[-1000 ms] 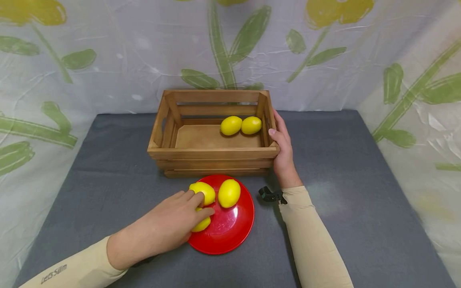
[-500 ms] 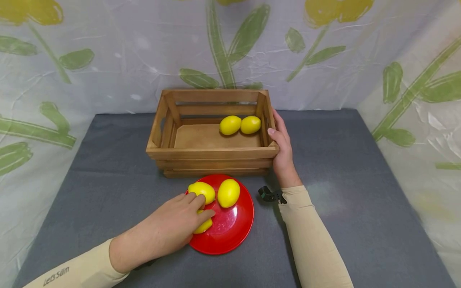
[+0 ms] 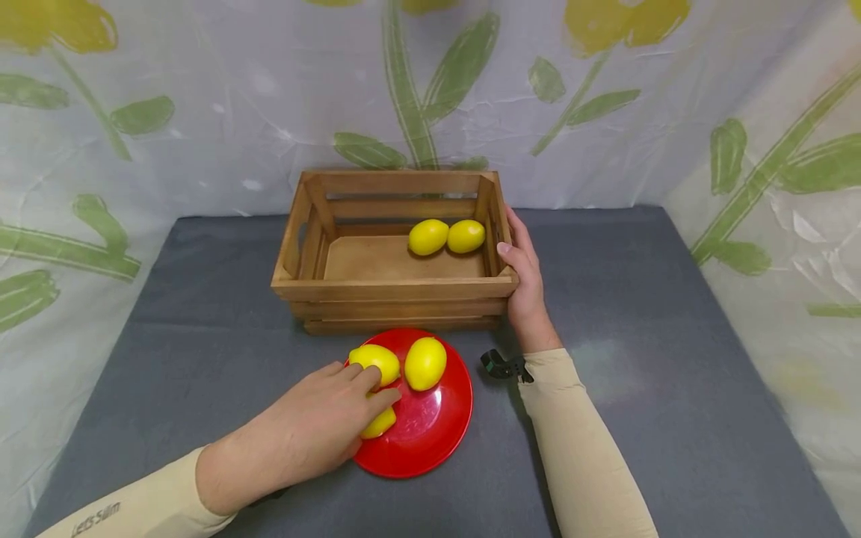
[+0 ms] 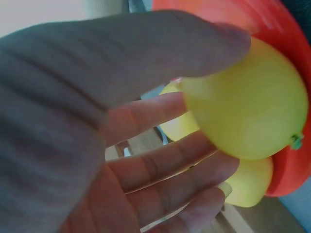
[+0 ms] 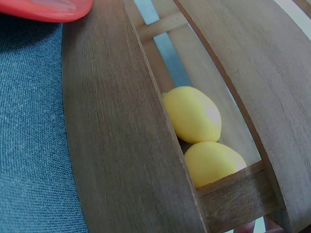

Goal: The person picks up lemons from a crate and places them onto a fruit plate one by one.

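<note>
On the red plate [image 3: 417, 452], my left hand [image 3: 309, 426] grips the nearest lemon [image 3: 380, 424], partly hidden under the fingers. In the left wrist view the thumb lies along one side of that lemon [image 4: 248, 99] and the fingers reach round its other side. Two more lemons share the plate: one at the back left [image 3: 374, 362], close to the left fingertips, and one at the back right [image 3: 425, 364]. My right hand [image 3: 527, 291] holds the right end of the wooden crate [image 3: 397, 288], its thumb over the edge.
Two lemons [image 3: 428, 237] lie side by side on the crate floor towards its right end, seen also as lemons [image 4: 180, 124] past the left fingers. The crate stands just behind the plate on a grey cloth [image 3: 646, 418]. A flowered curtain [image 3: 255, 97] hangs behind.
The lemon under my left hand has shifted slightly towards me, and the fingers have settled round it. My right hand and the crate keep their places.
</note>
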A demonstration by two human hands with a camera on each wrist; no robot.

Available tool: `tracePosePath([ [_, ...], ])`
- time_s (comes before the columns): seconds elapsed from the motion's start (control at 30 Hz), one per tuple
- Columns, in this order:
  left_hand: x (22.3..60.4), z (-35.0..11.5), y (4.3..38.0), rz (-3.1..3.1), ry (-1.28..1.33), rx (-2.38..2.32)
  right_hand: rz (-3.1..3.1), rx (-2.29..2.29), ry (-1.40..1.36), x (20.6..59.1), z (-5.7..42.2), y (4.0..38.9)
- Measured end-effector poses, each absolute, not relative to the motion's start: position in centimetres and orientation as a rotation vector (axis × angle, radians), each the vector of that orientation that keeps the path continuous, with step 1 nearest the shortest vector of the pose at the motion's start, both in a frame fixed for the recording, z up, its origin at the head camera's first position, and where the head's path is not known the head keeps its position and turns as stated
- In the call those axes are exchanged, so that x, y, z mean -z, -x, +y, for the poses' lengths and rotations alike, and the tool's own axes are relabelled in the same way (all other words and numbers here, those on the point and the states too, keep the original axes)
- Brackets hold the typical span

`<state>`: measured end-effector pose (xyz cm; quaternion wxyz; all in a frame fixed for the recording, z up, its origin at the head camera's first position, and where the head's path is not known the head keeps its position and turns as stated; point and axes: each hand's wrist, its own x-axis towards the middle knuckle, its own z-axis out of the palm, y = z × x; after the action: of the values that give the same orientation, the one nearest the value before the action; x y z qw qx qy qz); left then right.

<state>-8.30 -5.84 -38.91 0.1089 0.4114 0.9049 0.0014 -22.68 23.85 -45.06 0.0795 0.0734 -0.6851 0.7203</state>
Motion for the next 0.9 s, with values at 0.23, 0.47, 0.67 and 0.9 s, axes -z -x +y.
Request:
tracePosePath([
  [0.23, 36.8, -5.7, 8.8, 2.581, -1.214, -0.066, -2.055, -2.146, -0.211, 44.8, 23.8, 22.5],
  [0.47, 32.8, -5.5, 10.7, 2.614, -1.275, -0.094, -2.043, -2.171, -0.207, 45.1, 23.8, 22.5],
  [0.67, 29.4, -4.5, 13.0, 2.606, -1.297, -0.075, -2.041, -2.169, -0.227, 45.2, 23.8, 22.6],
  [0.9, 27.2, -2.8, 15.3, 2.616, -1.326, -0.027, -2.068, -2.133, -0.23, 45.2, 23.9, 22.5],
])
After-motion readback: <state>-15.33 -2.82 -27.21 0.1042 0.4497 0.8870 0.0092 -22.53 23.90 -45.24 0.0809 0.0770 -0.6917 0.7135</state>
